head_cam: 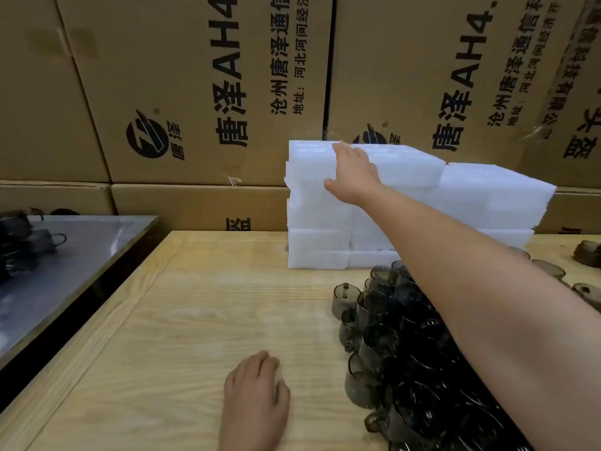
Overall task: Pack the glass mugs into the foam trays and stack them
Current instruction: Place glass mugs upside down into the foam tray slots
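Two stacks of white foam trays (315,209) stand at the back of the wooden table (182,314). My right hand (353,172) reaches across to the top tray of the left, taller stack, fingers over its upper face and thumb against its front edge. Whether it grips the tray I cannot tell. A crowd of smoky dark glass mugs (400,336) stands on the table's right side, under my right forearm. My left hand (257,395) rests flat on the wood near the front, holding nothing.
Large printed cardboard boxes (201,92) wall off the back. A steel-topped table (74,262) at the left carries more dark mugs (22,242). A few brownish mugs (585,252) sit at the far right edge.
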Tool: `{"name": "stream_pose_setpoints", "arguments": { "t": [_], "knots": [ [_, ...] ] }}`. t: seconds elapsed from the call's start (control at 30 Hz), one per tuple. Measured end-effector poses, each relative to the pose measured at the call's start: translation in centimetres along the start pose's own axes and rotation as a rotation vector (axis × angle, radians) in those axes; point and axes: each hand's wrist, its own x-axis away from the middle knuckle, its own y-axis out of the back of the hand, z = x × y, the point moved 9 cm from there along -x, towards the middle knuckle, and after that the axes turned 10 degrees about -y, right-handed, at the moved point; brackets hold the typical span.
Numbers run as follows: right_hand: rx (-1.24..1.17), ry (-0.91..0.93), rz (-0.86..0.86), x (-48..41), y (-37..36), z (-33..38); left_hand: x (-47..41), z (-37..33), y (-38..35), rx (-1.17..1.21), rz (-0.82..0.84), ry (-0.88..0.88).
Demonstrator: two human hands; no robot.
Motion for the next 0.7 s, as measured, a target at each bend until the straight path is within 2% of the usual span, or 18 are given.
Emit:
{"name": "stream_pose_setpoints", "arguments": {
  "t": [0.03, 0.23, 0.43, 0.7],
  "knots": [
    [0.001, -0.030, -0.001, -0.5, -0.3, -0.3, -0.2, 0.1, 0.4, 0.043, -0.081, -0.030],
    [0.084, -0.088, 0.031, -3.2, -2.3, -1.1, -0.7, 0.4, 0.1, -0.007, -0.118, -0.057],
    [0.218, -0.100, -0.152, -3.3, -1.0, -0.4, -0.6, 0.7, -0.4, -0.066, -0.065, -0.024],
    [0.261, 0.157, -0.131, -0.7, -0.1, 3.4, -0.3, 0.6, -0.5, -0.050, -0.042, -0.010]
  ]
}}
